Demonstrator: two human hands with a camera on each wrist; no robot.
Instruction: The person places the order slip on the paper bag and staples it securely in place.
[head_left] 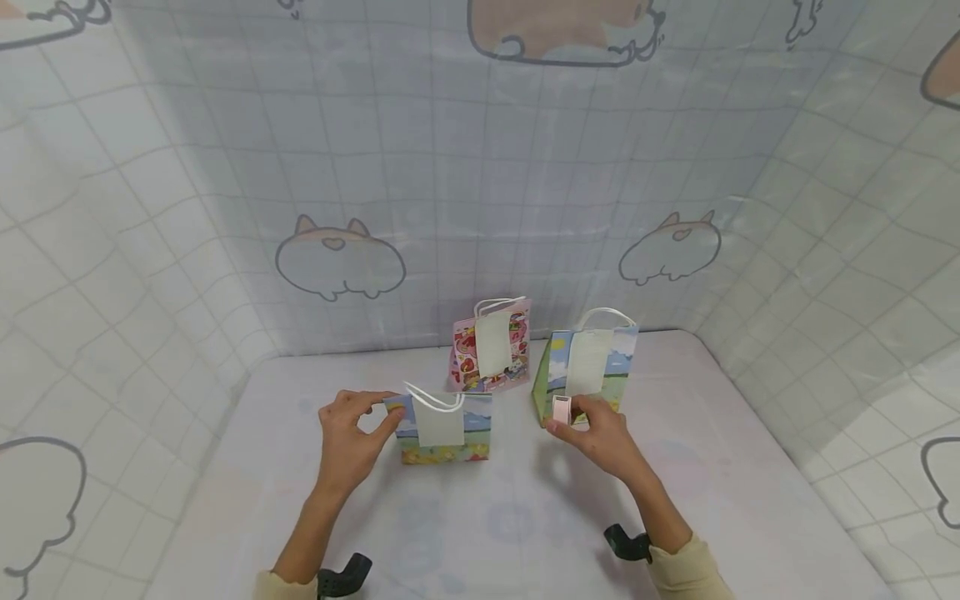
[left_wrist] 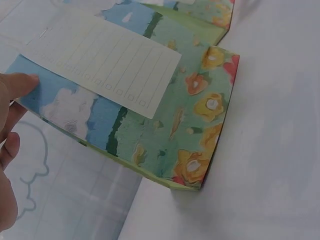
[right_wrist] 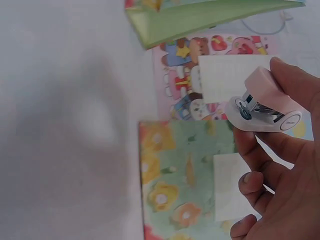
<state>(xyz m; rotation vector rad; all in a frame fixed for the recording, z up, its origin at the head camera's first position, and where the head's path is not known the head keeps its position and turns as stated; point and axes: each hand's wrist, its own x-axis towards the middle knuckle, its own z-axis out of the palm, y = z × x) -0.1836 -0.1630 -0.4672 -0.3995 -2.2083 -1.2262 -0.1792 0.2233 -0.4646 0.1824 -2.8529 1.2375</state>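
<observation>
My left hand (head_left: 351,437) pinches the upper left edge of a small paper gift bag (head_left: 477,429) painted with sky and flowers. A white checklist slip (left_wrist: 107,60) lies over the bag's front, and a staple shows near its top in the left wrist view. White cord handles (head_left: 435,402) droop across the front of this bag. In my right hand (head_left: 600,435) is a small pink and white stapler (right_wrist: 265,102), held between thumb and fingers. The stapler's jaws stand apart, with nothing seen between them.
Behind stand a pink cartoon-print gift bag (head_left: 520,342) and, to its right, another landscape gift bag (head_left: 621,358), each with a white slip on its front. All stand on a pale cloth-covered table (head_left: 480,533). Patterned sheeting (head_left: 487,183) encloses the back and sides.
</observation>
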